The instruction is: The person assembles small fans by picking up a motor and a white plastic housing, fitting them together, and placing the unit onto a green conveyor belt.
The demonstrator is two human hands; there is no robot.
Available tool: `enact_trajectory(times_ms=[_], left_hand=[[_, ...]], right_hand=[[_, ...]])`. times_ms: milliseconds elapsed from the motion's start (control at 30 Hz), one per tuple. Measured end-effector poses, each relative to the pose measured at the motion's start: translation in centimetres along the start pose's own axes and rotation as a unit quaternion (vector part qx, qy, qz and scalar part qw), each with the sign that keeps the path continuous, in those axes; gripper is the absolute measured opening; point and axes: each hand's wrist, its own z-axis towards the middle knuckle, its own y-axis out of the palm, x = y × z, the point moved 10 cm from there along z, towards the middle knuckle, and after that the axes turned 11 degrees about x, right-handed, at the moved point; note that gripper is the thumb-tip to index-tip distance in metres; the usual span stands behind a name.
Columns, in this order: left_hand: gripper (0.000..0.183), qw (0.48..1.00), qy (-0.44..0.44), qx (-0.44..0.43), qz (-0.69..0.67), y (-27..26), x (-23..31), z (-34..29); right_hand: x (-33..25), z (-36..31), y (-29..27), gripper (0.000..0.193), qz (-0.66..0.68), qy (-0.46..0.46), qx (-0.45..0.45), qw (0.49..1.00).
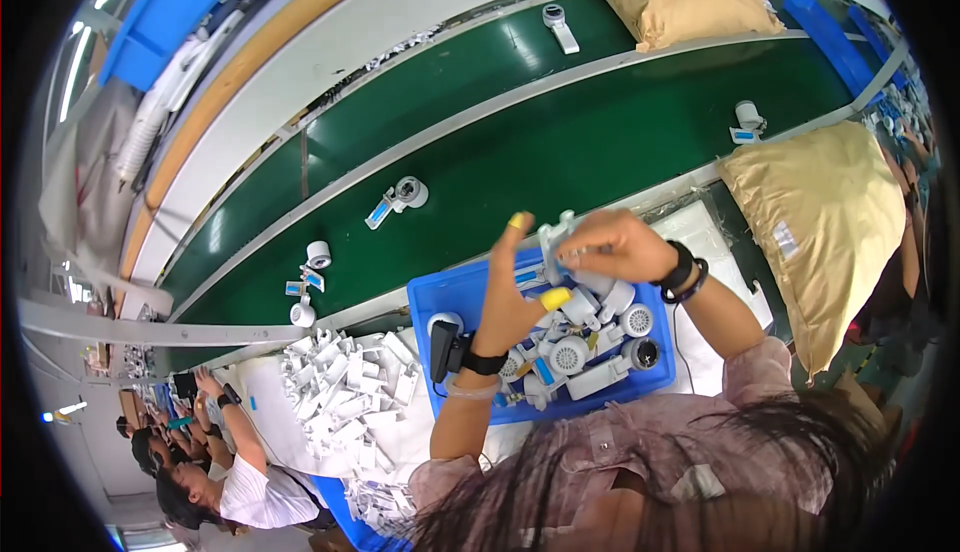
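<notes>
My right hand [628, 248] pinches a pale white plastic part [553, 244] above the far side of a blue bin [432, 297]. Beside that part is my left hand [508, 297], its thumb and a finger spread wide, yellow covers on their tips; it holds nothing. Several white handheld fan units with round grilles lie jumbled in the bin, one fan head [569, 355] near the middle. Both wrists wear black bands. The left one carries a small black box [446, 354]. Motion slightly blurs the held part.
A green conveyor belt [480, 177] runs beyond the bin, carrying spaced fan units such as one [408, 193]. White plastic parts [345, 392] are heaped left of the bin. A yellowish sack [825, 222] stands at right, another sack [690, 2] far back. A person [250, 482] works at left.
</notes>
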Motion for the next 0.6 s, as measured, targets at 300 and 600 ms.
enact_trajectory(times_ms=[300, 600], left_hand=[[0.047, 0.946, -0.262, -0.063, -0.178, 3.2, 0.2, -9.6], [0.03, 0.938, -0.262, -0.043, -0.223, 4.6, 4.4, -13.0]], right_hand=[[-5.4, -9.1, 2.2, 0.024, 0.005, 0.015, -0.019, 1.0], [-9.1, -14.3, 0.1, 0.017, -0.191, -0.116, 0.171, 0.959]])
